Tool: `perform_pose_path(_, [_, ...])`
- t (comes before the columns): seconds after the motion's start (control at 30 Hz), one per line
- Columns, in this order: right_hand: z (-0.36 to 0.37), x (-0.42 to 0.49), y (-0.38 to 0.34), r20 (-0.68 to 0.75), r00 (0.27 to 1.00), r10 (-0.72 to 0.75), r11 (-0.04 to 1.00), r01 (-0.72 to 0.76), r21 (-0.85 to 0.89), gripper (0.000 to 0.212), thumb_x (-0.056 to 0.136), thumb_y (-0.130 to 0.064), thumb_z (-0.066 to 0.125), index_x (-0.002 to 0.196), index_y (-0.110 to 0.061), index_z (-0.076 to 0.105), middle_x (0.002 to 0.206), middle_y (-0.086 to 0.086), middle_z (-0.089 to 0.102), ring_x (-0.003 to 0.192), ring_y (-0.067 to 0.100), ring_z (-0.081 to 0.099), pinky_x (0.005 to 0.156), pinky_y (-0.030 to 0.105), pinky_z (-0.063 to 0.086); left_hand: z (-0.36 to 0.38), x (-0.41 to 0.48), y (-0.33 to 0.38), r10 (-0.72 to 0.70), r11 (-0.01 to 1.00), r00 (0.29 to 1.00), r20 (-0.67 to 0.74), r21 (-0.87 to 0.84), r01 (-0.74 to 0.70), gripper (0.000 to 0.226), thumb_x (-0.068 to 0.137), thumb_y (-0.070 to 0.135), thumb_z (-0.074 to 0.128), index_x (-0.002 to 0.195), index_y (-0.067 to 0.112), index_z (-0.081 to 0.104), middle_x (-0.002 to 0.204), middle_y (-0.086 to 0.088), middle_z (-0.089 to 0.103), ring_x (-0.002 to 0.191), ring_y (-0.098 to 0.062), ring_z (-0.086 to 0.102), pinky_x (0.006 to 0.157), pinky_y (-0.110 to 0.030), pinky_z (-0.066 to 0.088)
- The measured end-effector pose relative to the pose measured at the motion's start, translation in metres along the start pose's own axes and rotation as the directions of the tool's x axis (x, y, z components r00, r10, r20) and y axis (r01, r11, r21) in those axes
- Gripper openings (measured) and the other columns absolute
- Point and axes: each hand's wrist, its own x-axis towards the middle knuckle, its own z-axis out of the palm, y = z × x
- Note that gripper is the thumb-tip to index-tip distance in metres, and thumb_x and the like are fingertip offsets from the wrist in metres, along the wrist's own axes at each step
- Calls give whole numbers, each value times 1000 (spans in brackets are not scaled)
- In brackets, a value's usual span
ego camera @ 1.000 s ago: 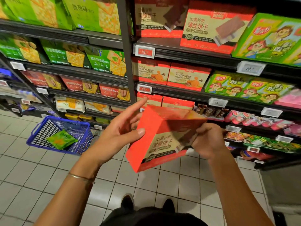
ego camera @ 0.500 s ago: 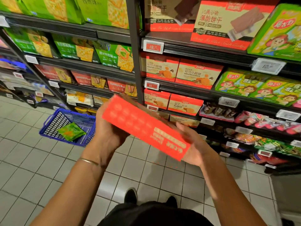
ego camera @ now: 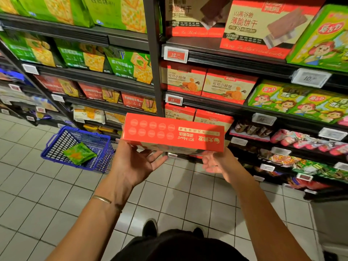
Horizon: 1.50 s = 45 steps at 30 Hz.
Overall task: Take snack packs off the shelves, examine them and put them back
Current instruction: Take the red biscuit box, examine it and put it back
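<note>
The red box [ego camera: 173, 132] reads "RT-Mart" (upside down), shelf boxes [ego camera: 228, 87] read "可可小棕饼", and a price tag [ego camera: 310, 78] reads "10".

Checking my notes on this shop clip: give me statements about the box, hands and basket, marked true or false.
Both the left hand and right hand hold the red cardboard box from below. True.
The blue plastic basket on the floor is empty. False: a green snack packet lies in it.
The box rests on a shelf. False: it is held in front of the shelves.
The basket stands left of the box. True.
</note>
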Motion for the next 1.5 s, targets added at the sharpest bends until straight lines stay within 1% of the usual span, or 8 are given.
perform_pose_path(0.27, [-14, 6, -1, -93, 996, 4, 997, 3, 73, 27, 111, -22, 44, 105, -5, 64, 84, 12, 67, 80, 28, 65, 99, 55, 54, -1, 2, -1, -29, 990, 999, 29, 138, 25, 39, 107, 52, 49, 113, 22, 73, 134, -14, 69, 130, -33, 62, 83, -54, 63])
perform_pose_path(0.47, [-26, 2, 3, 48, 999, 12, 855, -36, 518, 60, 96, -69, 49, 124, -20, 72, 115, 15, 77, 101, 37, 75, 91, 49, 59, 1, -8, -3, -55, 982, 998, 8, 184, 52, 54, 95, 58, 57, 126, 17, 73, 124, -14, 76, 101, -29, 78, 74, -44, 66])
perform_pose_path(0.67, [-13, 4, 8, 11, 1000, 18, 769, -21, 639, 70, 98, -72, 41, 135, -19, 66, 127, 16, 72, 112, 39, 71, 89, 49, 62, 4, -9, -18, 39, 979, 992, -120, 204, -14, 48, 105, 52, 50, 125, 15, 72, 116, -13, 78, 93, -28, 78, 83, -44, 62])
perform_pose_path(0.8, [-11, 6, 12, -6, 1000, 27, 711, -15, 703, 70, 100, -69, 39, 132, -14, 67, 113, 17, 77, 87, 34, 78, 65, 44, 65, 2, -10, -20, 77, 957, 990, -116, 289, -41, 47, 106, 52, 49, 119, 15, 73, 109, -14, 80, 86, -29, 79, 86, -46, 60])
perform_pose_path(1.03, [-21, 10, 14, -41, 999, -17, 759, 39, 650, 64, 104, -65, 35, 128, -16, 67, 111, 14, 78, 91, 31, 78, 67, 38, 63, -11, -9, -15, -83, 950, 994, 77, 307, 55, 73, 91, 81, 43, 121, 24, 78, 119, -12, 78, 93, -28, 79, 65, -38, 62])
perform_pose_path(1.23, [-24, 7, 11, -128, 974, -187, 841, 226, 491, 22, 105, -41, 52, 106, -24, 65, 105, 7, 77, 88, 25, 75, 74, 40, 58, -39, -7, -21, -300, 952, 945, 131, 110, 287, 41, 87, 51, 66, 102, 15, 81, 87, -9, 76, 64, -26, 73, 47, -30, 57])
perform_pose_path(1.4, [-16, -1, 0, -128, 939, -318, 796, 338, 502, 32, 88, -47, 68, 106, -22, 60, 102, 9, 70, 83, 23, 74, 64, 37, 60, -44, -9, -33, -432, 900, 856, 285, 74, 430, 76, 69, 37, 91, 134, 11, 65, 132, -20, 57, 89, -36, 74, 53, -34, 63])
perform_pose_path(1.5, [-13, -6, -5, -135, 927, -349, 807, 371, 460, 46, 84, -53, 71, 112, -20, 57, 108, 15, 65, 93, 32, 65, 84, 52, 60, -43, -11, -36, -440, 882, 782, 441, 46, 470, 76, 59, 27, 100, 126, 2, 72, 131, -23, 65, 97, -36, 76, 59, -35, 65])
